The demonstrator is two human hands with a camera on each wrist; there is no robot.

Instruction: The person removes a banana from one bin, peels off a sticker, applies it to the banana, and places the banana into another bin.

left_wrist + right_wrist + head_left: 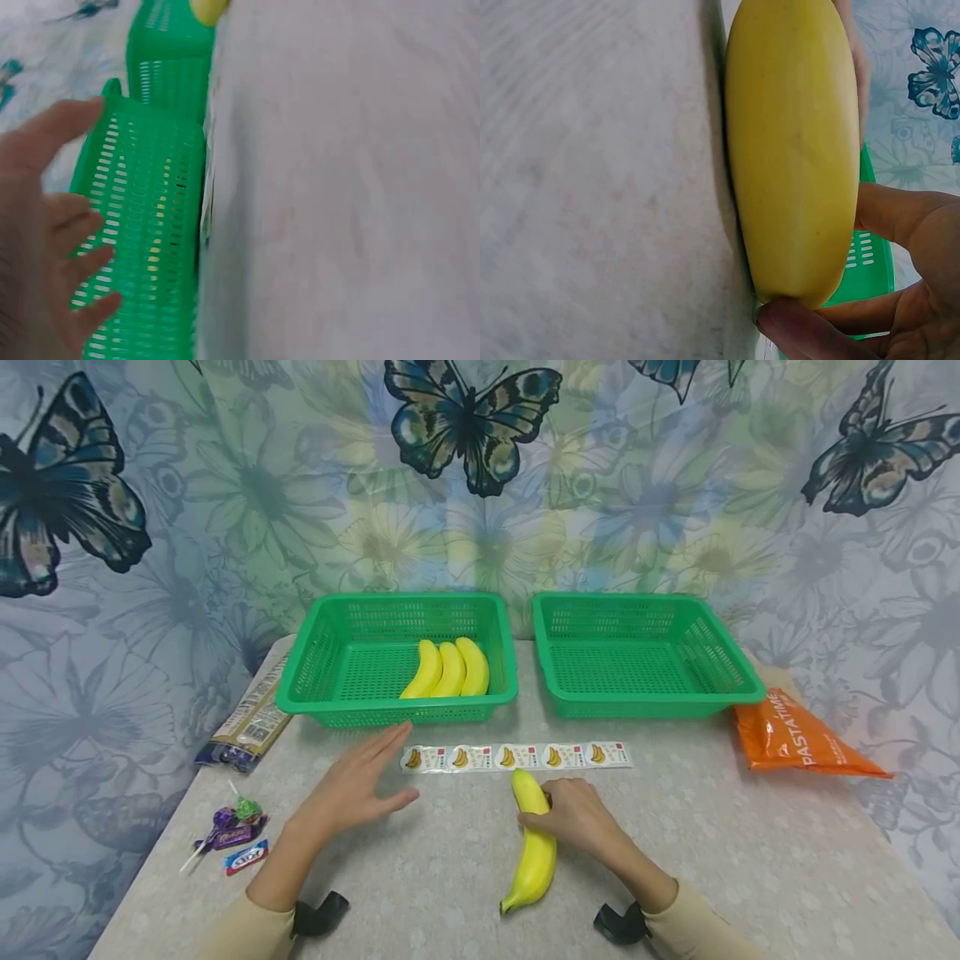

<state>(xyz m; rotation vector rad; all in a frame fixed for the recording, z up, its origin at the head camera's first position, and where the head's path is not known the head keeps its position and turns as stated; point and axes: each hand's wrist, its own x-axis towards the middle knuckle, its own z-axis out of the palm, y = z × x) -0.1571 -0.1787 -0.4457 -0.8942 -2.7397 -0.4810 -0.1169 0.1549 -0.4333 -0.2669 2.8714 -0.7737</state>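
Right hand on a banana, left hand free over the worktop

The right hand had its grip curled round a yellow plastic banana lying on the speckled grey worktop. At its 9 o'clock the left hand hovered, fingers spread, near the green plastic basket with three bananas.

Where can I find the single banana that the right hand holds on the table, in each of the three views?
Head: the banana lies low at centre, under the right hand.
Left wrist: only a yellow tip at the top edge, probably it.
Right wrist: it fills the middle.
Shared landmark: the green basket.
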